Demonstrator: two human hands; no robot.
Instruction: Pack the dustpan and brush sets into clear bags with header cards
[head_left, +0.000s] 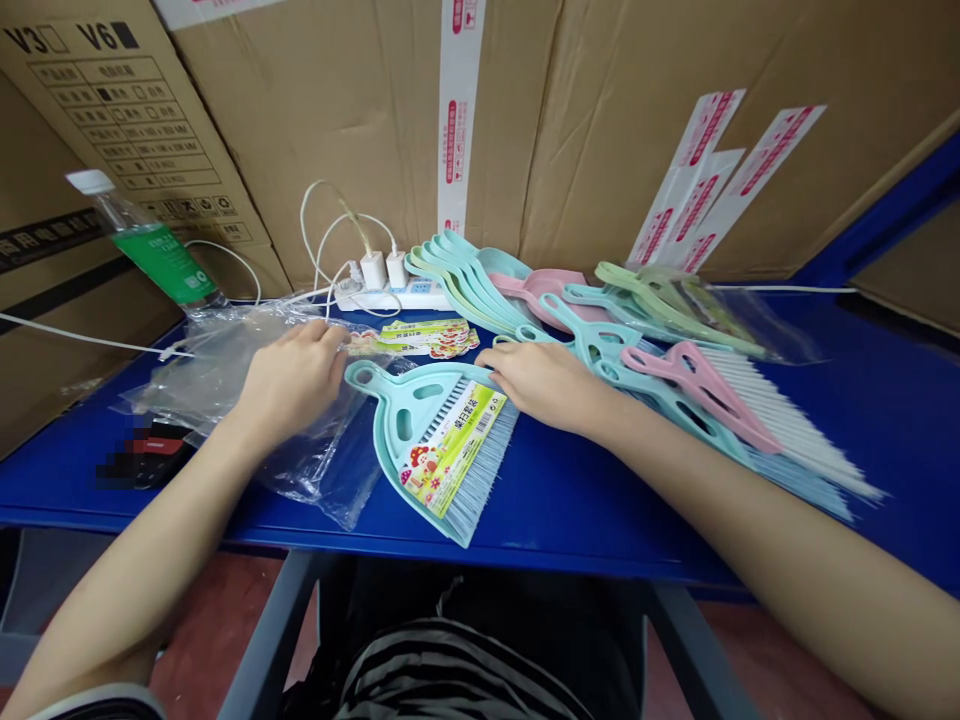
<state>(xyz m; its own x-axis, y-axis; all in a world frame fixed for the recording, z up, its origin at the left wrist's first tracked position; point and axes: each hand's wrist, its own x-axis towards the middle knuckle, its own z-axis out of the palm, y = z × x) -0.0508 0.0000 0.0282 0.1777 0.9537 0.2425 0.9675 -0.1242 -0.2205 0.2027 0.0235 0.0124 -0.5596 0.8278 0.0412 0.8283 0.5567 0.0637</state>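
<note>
A light-blue dustpan (388,420) lies in front of me with a small blue-bristled brush (484,490) nested in it. A yellow-green printed card (454,450) is across the brush. My right hand (544,383) is at the dustpan's upper right corner, its fingers bent and closed on the edge. My left hand (296,372) rests on a pile of clear plastic bags (322,465), fingers curled together at the bags' upper edge; its fingertips are partly hidden. Just beyond it lies a stack of printed cards (427,338).
Nested dustpans (457,275), a pink dustpan (540,290) and loose brushes (705,390) spread over the right of the blue table (585,510). A power strip (427,295), a leaning bottle (161,255) and a dark, partly blurred object (154,450) are also there. Cardboard (360,110) stands behind.
</note>
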